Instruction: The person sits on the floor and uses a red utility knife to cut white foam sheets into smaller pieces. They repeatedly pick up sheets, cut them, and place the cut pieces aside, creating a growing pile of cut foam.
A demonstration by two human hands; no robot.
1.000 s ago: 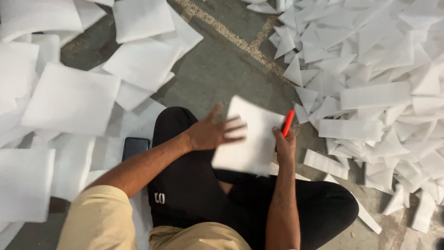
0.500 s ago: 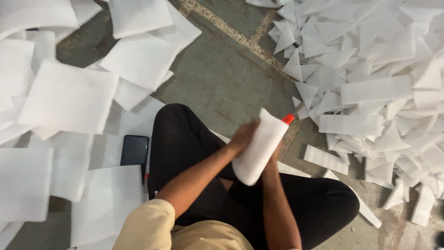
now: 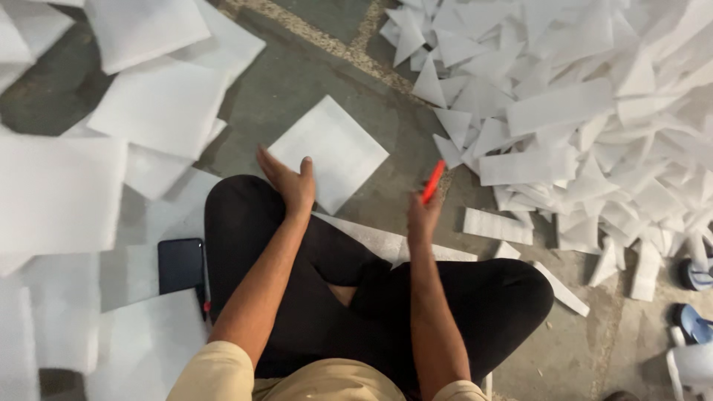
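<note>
I sit cross-legged on a grey floor in black trousers. A white square foam sheet (image 3: 332,151) lies flat on the floor just ahead of my knee. My left hand (image 3: 288,180) hovers at its near left corner, fingers spread, thumb touching or just above the sheet's edge. To the right, my right hand (image 3: 422,215) grips a red cutter (image 3: 433,181) that points up and away from me. A long white strip (image 3: 386,241) lies under my right forearm across my leg.
A big heap of white offcuts, triangles and strips (image 3: 579,111) fills the right side. Stacked white square sheets (image 3: 148,111) lie to the left. A black phone (image 3: 180,264) rests on sheets by my left knee. Blue-and-white footwear (image 3: 694,327) sits at the right edge.
The sheet went from my lap, folded up between both hands, to lying flat on the floor ahead. My left hand has let go of it; my right still holds the red cutter.
</note>
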